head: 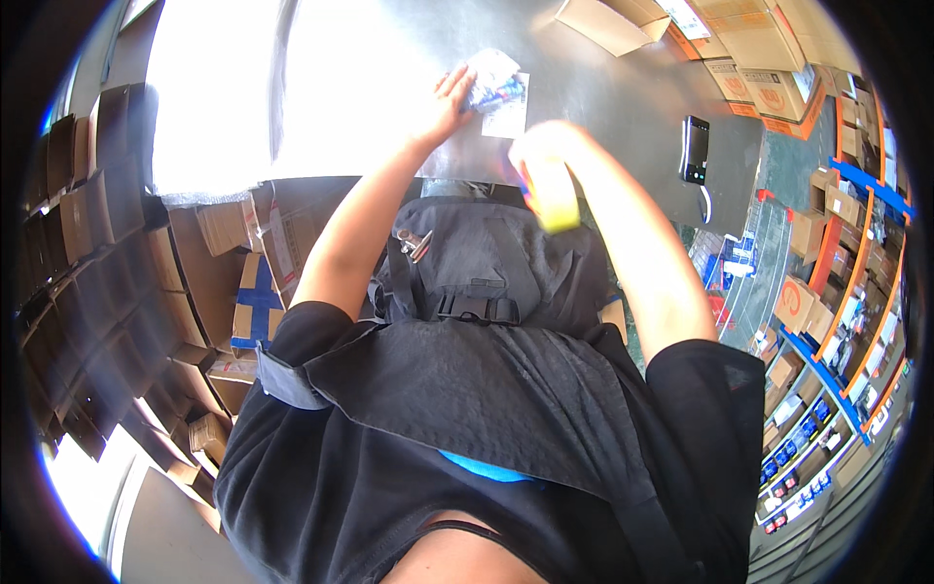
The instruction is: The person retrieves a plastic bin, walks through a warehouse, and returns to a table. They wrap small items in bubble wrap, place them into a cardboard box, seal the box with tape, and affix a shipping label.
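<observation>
My left hand (454, 98) lies on the left side of a small clear plastic-wrapped packet (498, 82) with blue parts, on the metal tabletop (606, 95). Under the packet's lower right side shows a white paper slip (506, 124) that bears printing. Closer to my body, my right hand (547, 142) is closed around what looks like a hand-held tape dispenser with a yellow roll of tape (556, 201). Motion blur hides its details. This tool hangs near the table's front edge, apart from the packet.
White bubble wrap (211, 102) covers the table's left, washed out by glare. A smartphone (695, 150) lies to the right. An open cardboard box (616, 22) and stacked cartons (773, 87) stand at the back right. Shelving (832, 277) is farther right; cardboard boxes (109, 190) fill the left.
</observation>
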Action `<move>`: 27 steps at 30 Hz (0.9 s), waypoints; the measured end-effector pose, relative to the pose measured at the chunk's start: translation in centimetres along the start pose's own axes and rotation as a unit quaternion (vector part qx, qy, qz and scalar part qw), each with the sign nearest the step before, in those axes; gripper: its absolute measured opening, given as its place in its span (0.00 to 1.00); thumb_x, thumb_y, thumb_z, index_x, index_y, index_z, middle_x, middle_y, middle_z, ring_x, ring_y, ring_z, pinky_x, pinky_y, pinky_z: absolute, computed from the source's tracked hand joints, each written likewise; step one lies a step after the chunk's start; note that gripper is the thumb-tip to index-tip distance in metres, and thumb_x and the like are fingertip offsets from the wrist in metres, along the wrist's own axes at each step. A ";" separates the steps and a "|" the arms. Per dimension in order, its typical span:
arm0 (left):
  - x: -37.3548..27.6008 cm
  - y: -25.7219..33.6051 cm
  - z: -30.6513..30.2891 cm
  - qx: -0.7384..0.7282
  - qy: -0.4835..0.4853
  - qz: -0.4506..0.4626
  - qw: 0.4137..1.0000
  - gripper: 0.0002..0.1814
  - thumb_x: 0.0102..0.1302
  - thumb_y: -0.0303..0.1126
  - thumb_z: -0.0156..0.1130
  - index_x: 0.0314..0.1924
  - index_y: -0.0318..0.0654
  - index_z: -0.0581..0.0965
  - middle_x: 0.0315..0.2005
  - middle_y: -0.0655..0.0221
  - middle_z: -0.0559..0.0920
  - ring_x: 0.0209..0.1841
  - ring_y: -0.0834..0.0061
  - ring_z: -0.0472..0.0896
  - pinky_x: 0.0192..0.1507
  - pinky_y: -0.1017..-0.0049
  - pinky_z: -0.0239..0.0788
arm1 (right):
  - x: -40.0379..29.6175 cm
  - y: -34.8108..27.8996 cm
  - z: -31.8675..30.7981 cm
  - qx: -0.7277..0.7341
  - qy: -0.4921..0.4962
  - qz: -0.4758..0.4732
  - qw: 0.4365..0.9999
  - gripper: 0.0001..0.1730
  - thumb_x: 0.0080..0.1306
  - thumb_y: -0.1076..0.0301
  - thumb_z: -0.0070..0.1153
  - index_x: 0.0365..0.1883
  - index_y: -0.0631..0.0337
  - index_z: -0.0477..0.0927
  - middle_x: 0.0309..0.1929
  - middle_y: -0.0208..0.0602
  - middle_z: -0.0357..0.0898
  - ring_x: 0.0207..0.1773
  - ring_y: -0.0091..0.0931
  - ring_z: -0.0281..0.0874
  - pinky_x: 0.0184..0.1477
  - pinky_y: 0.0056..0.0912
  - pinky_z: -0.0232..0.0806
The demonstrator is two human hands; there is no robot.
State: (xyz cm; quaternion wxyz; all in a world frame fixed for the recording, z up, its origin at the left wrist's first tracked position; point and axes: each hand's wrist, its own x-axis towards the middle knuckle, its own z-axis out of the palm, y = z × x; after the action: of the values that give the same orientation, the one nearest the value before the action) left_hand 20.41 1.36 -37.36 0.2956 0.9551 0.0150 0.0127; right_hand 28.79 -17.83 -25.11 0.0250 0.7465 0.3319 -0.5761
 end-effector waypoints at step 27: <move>0.0 5.2 -11.4 -0.690 -0.010 -0.177 0.702 0.38 0.68 0.38 0.59 0.72 0.39 0.53 0.66 0.61 0.65 0.65 0.71 0.64 0.65 0.72 0.57 | 3.1 -4.8 -1.3 0.745 0.280 -0.233 0.559 0.31 0.68 0.54 0.55 0.62 0.62 0.63 0.54 0.36 0.75 0.53 0.27 0.75 0.52 0.34 0.70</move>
State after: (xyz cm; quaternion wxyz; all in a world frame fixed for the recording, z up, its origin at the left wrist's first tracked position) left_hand 20.13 3.48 -24.99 0.8690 0.4635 0.1680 -0.0428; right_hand 27.71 -12.13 -25.71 -0.7692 0.5199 -0.0624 -0.3663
